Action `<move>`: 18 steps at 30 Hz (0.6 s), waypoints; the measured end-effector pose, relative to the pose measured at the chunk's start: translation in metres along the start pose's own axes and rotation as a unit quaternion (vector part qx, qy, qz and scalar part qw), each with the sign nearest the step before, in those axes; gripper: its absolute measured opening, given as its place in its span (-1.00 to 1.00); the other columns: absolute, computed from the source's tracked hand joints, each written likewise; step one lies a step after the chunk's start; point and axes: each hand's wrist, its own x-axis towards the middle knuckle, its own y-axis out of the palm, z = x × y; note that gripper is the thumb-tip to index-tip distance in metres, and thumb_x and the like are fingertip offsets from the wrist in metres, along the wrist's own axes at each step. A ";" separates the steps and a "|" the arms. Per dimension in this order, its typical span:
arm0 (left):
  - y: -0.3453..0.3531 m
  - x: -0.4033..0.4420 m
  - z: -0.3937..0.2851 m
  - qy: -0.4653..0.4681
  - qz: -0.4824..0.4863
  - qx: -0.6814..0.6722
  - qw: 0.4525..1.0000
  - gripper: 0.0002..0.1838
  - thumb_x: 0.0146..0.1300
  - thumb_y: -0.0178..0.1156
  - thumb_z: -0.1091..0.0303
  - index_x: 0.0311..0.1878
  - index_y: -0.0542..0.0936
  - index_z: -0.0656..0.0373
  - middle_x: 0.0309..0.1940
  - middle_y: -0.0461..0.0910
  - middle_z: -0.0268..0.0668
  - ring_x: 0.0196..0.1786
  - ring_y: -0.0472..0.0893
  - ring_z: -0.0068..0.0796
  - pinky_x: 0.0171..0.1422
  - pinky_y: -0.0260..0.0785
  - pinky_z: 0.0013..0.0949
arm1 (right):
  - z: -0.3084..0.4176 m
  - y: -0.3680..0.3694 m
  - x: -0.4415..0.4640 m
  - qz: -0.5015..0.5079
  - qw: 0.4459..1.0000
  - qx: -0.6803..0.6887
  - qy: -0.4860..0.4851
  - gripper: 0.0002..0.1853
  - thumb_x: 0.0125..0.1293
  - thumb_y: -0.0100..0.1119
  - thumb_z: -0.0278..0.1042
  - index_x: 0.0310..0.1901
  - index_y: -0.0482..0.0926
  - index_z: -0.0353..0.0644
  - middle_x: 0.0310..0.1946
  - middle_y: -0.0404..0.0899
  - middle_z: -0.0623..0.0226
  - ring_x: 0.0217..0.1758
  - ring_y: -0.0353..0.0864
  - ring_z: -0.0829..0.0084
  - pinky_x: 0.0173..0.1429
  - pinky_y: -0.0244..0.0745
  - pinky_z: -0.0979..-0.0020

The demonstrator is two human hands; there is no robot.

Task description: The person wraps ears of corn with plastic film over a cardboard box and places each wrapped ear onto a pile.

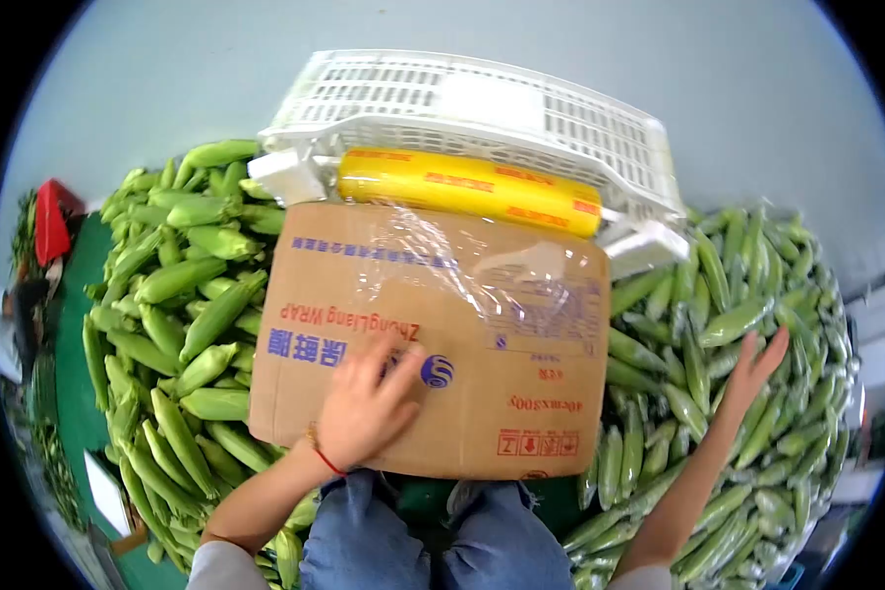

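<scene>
Blue jeans are at six o'clock. Big green corn is piled at nine. The left hand, at seven, is over the brown box, fingers spread, holding nothing. Up at twelve lies the yellow wrap roll. Far apart, near three, the empty right hand spreads beside wrapped corn.

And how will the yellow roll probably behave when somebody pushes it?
The roll would probably turn in place rather than roll away, since a pale rod seems to show at each end, next to white blocks. It is likely stiff, being a straight, thick cylinder. Its surface could be slippery, as it looks smooth.
</scene>
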 end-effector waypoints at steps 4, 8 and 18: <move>-0.004 0.027 0.064 -0.060 -0.126 0.069 0.988 -0.34 -0.03 0.39 0.30 0.23 0.48 0.01 0.20 0.41 -0.06 0.27 0.40 0.02 0.29 0.30 -0.09 | 0.159 0.058 -0.087 0.431 0.861 -0.039 -0.267 -0.28 0.04 0.41 -0.24 0.29 0.40 -0.03 0.46 0.10 0.13 0.50 0.03 -0.07 0.50 0.03 0.03; -0.002 0.093 0.130 0.111 -0.090 0.065 0.988 -0.80 0.17 0.19 0.35 -0.13 0.51 0.09 -0.08 0.53 -0.11 0.07 0.52 -0.04 0.11 0.41 -0.09 | 0.152 0.143 -0.106 0.367 0.885 0.049 -0.281 -0.61 0.07 0.37 -0.31 -0.01 0.62 -0.09 0.26 0.39 0.12 0.31 0.31 0.03 0.33 0.22 0.07; -0.041 -0.111 0.077 0.161 -0.079 0.000 0.984 -0.94 0.16 0.11 0.44 -0.29 0.45 0.11 -0.39 0.49 -0.25 -0.28 0.61 -0.28 -0.29 0.50 -0.28 | 0.100 0.007 -0.149 0.563 0.816 0.133 -0.007 -0.94 0.24 0.16 -0.52 -0.35 0.58 -0.33 -0.51 0.54 0.35 -0.44 0.47 0.58 -0.34 0.37 0.49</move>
